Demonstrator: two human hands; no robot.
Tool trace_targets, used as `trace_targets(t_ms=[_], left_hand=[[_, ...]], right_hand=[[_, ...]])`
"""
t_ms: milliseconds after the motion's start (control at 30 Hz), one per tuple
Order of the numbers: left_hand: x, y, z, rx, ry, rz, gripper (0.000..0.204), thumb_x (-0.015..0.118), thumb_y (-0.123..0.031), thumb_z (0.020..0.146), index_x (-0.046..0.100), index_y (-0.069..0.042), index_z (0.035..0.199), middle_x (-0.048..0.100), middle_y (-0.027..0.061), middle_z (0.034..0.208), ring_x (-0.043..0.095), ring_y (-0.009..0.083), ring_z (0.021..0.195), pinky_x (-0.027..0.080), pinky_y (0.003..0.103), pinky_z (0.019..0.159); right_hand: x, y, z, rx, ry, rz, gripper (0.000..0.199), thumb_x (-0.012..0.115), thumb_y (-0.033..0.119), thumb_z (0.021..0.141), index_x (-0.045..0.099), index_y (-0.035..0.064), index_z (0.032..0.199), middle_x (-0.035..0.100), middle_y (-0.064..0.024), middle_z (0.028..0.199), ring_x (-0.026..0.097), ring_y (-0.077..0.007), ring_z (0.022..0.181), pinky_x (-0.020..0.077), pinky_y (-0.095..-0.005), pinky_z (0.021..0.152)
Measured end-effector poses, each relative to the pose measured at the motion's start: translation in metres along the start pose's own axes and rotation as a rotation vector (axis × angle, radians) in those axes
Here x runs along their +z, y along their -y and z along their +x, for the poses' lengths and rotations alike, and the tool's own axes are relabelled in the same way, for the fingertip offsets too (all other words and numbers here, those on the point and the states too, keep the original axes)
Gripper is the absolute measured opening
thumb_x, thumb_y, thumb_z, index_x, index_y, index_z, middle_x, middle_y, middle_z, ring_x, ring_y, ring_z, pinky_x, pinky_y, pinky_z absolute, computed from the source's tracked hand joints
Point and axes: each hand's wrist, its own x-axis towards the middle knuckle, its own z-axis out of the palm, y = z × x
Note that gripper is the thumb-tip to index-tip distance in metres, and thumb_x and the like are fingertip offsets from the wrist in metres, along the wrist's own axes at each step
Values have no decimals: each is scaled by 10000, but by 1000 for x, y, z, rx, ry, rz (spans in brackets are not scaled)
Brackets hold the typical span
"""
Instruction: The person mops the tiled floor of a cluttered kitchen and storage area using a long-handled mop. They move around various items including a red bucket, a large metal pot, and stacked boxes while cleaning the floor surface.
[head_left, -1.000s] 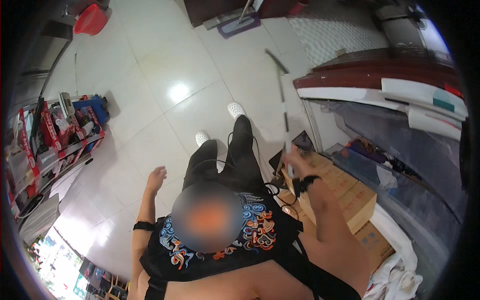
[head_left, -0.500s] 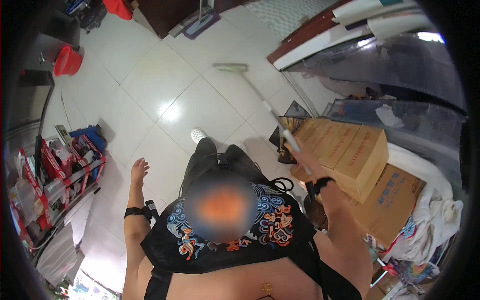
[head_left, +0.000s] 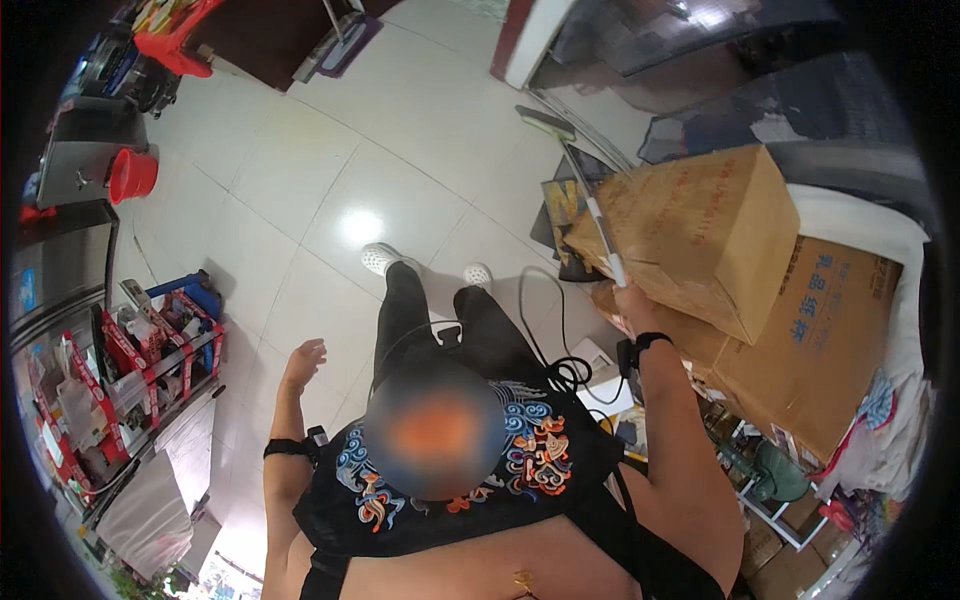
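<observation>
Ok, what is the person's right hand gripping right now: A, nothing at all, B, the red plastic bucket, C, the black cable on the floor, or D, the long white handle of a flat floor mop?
D: the right hand is closed around the long white handle of the flat floor mop, beside the brown cardboard boxes.

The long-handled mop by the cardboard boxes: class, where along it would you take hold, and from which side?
Grip the mop on its thin pale shaft near the near end, where the right hand wraps it. Come from the open floor side, since the cardboard boxes crowd its other side. The flat head rests far off on the tiles.
</observation>
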Motion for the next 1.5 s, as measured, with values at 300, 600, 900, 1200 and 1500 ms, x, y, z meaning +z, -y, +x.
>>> trace_targets(t_ms=[300, 600, 900, 1200, 1500], left_hand=[[29, -3, -22, 59, -80, -62, 408, 516, -253, 862, 523, -58, 1221, 632, 79, 994, 616, 183, 879, 455, 307, 680], [32, -4, -17, 233, 1, 14, 430, 490, -293, 875, 520, -47, 1226, 623, 87, 1023, 610, 200, 915, 460, 335, 745], [-3, 155, -54, 74, -43, -78, 400, 493, -261, 869, 531, -54, 1210, 631, 74, 995, 603, 163, 861, 457, 301, 699], [8, 359, -107, -270, -161, -486, 429, 489, -311, 892, 480, -66, 1244, 606, 110, 1061, 600, 229, 908, 455, 385, 747], [30, 351, -75, -142, -77, -622, 480, 504, -347, 891, 452, -43, 1259, 564, 158, 1147, 577, 277, 988, 435, 442, 834]], right_hand=[[36, -40, -118, 53, 316, 70, 559, 459, 210, 888, 241, 119, 1395, 590, -140, 680, 585, -270, 550, 491, -397, 598], [26, -41, -252, 86, 541, 468, 585, 523, 228, 883, 291, 103, 1406, 566, -98, 636, 469, -164, 394, 398, -316, 376], [70, 19, -201, 26, 276, 191, 604, 492, 257, 897, 206, 126, 1412, 548, -99, 598, 529, -192, 424, 449, -335, 410], [114, 70, -324, 64, 719, 365, 598, 471, 287, 909, 178, 115, 1402, 451, -36, 622, 490, -130, 487, 397, -278, 384], [87, 136, -305, 30, 827, 539, 552, 467, 291, 929, 232, 216, 1423, 471, -71, 664, 423, -121, 456, 346, -262, 388]])
